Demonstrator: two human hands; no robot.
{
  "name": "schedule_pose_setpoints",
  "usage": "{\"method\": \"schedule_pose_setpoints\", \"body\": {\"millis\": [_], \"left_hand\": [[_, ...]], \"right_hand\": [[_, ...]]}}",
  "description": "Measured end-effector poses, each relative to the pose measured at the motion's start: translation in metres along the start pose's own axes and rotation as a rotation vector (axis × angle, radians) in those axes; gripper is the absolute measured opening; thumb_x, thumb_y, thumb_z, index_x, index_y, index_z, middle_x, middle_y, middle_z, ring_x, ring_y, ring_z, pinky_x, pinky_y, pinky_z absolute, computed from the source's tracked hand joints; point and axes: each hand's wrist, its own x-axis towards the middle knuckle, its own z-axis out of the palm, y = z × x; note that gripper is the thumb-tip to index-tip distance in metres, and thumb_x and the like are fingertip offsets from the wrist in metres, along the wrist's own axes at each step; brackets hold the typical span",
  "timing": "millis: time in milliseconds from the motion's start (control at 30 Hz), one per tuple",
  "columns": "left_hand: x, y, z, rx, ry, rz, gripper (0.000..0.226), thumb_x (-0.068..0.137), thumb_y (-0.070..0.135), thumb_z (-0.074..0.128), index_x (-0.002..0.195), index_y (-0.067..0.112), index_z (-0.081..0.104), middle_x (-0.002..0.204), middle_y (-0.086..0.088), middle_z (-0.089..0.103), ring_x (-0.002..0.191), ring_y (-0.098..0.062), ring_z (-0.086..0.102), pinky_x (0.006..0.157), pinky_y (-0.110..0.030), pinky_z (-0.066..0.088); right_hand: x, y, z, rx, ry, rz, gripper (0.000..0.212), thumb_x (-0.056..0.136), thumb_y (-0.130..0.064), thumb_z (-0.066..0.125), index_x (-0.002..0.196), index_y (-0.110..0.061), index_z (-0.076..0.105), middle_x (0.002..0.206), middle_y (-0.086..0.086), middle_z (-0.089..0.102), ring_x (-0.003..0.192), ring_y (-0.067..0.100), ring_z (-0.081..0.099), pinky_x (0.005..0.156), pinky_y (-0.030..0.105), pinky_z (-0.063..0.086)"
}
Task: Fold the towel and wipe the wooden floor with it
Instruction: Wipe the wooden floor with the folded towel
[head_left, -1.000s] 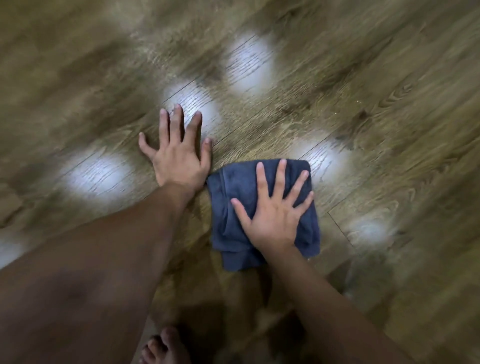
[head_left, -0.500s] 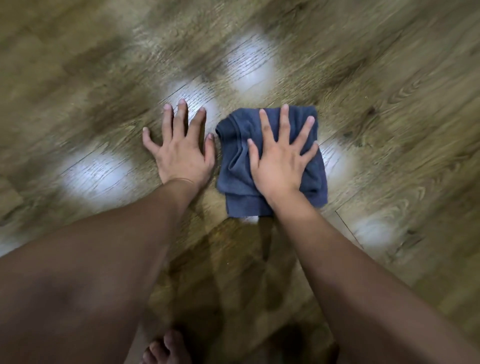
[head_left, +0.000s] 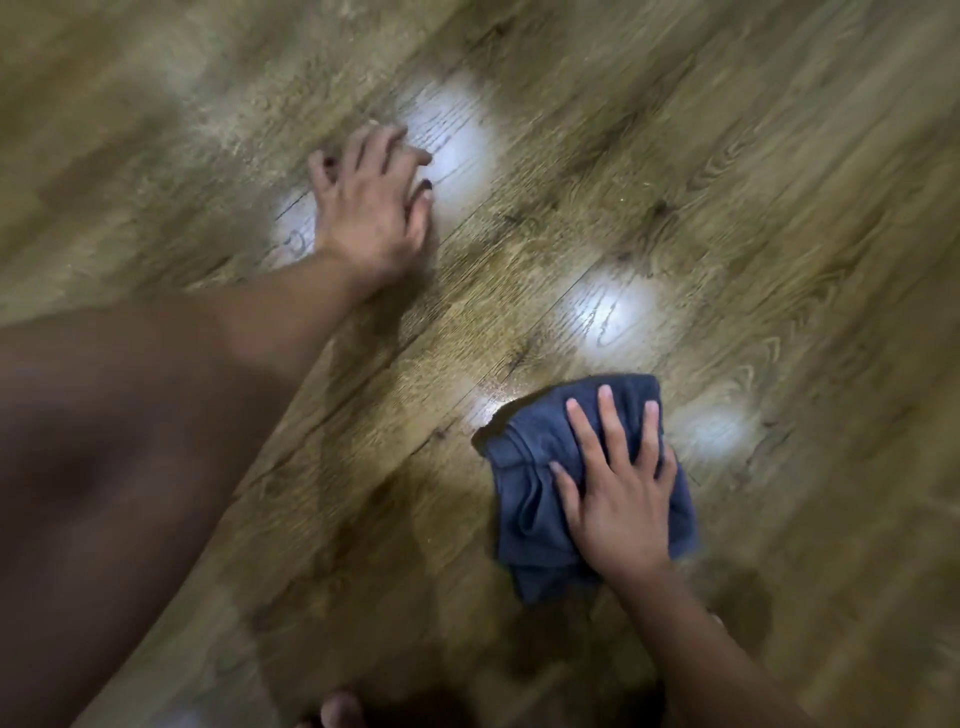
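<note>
A folded dark blue towel (head_left: 524, 483) lies flat on the wooden floor (head_left: 753, 182) at the lower right. My right hand (head_left: 618, 499) presses down on it with fingers spread, palm covering its right half. My left hand (head_left: 371, 208) is planted on the bare floor at the upper left, well apart from the towel, fingers bent and partly blurred. It holds nothing.
Brown wood-grain planks run diagonally across the view, with several bright light reflections (head_left: 608, 312) on them. A bare toe (head_left: 337, 709) shows at the bottom edge. My left forearm (head_left: 156, 441) fills the lower left.
My right hand has slid the towel back toward me and to the right. My left hand, which lay beside the towel, now sits farther up and left, its fingers curled.
</note>
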Motion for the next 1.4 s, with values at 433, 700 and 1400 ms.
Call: {"method": "schedule_pose_setpoints", "body": {"millis": [433,700,1400], "left_hand": [[0.007,-0.023,0.022,0.02,0.134,-0.089,0.043,0.094,0.039,0.038,0.133,0.032,0.054,0.153,0.002,0.043,0.147,-0.022,0.029,0.11,-0.053,0.016],[0.008,-0.025,0.027,0.042,0.186,-0.074,0.041,0.091,0.038,0.04,0.13,0.031,0.053,0.153,0.002,0.042,0.146,-0.021,0.029,0.107,-0.057,0.021],[0.027,0.032,0.041,0.041,0.239,-0.452,0.057,0.078,0.033,0.034,0.129,0.013,0.05,0.15,-0.009,0.043,0.148,-0.029,0.028,0.116,-0.067,0.01]], "right_hand": [[0.082,-0.045,-0.018,0.163,0.051,0.269,0.065,0.096,-0.064,0.031,0.155,-0.039,0.021,0.167,-0.001,0.008,0.149,0.046,-0.003,0.105,0.076,0.018],[0.224,-0.092,-0.052,0.294,0.158,0.464,0.081,0.087,-0.079,0.025,0.155,-0.035,0.025,0.167,0.004,0.009,0.148,0.05,-0.004,0.108,0.077,0.005],[0.024,-0.03,0.0,0.087,0.167,0.241,0.073,0.085,-0.054,0.05,0.151,-0.027,0.034,0.164,0.003,0.023,0.151,0.038,0.014,0.113,0.064,0.022]]}}
